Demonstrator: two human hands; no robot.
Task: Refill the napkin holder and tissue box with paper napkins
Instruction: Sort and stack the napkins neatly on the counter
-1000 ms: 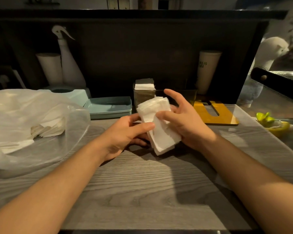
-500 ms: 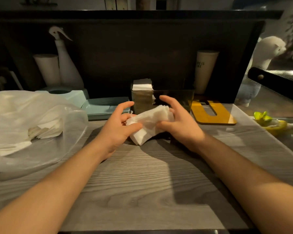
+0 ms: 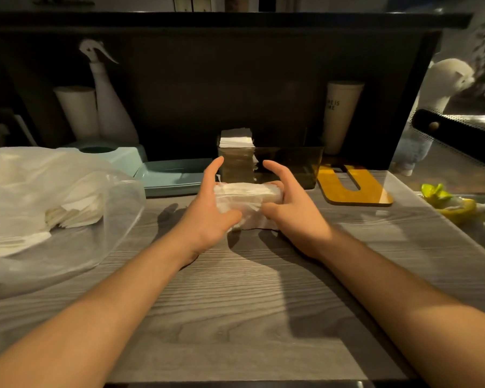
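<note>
**Napkin stack held crosswise, just short of the holder**

Grey wood-grain counter [image 3: 235,317], dim light, dark back panel behind. Largest item: a clear plastic bag [image 3: 39,197] at far left, slumped on the counter, with loose white napkins showing through it. Behind it, a pale blue tissue box [image 3: 123,158] with an oval top opening, and a pale blue tray [image 3: 174,177] lying just beside it. At centre rear stands a smoky clear napkin holder [image 3: 289,166]; its left end already carries an upright pack of napkins [image 3: 237,140] that rises above the rim, while the right part looks unfilled. A yellow cut-out board [image 3: 353,186] lies to the holder's right; a white cup [image 3: 339,113] stands behind it. A spray bottle [image 3: 109,107] and a paper roll [image 3: 77,110] stand at rear left.

Task item: a stack of paper napkins [image 3: 247,203], low over the counter, just in front of the holder and not touching it as far as can be seen.

- Long axis: left to right, parallel to the holder's front wall.
- Left hand [image 3: 210,217] grips the left end, thumb curled over the near face, index finger raised and straight.
- Right hand [image 3: 294,211] grips the right end the same way, thumb pressed on the near edge, index finger lifted free.
- Both hands sit equally near the holder; the open section lies ahead and slightly right of the stack.

Judgement: the edges look uneven, so squaring comes first, then a lift forward over the rim.
</note>
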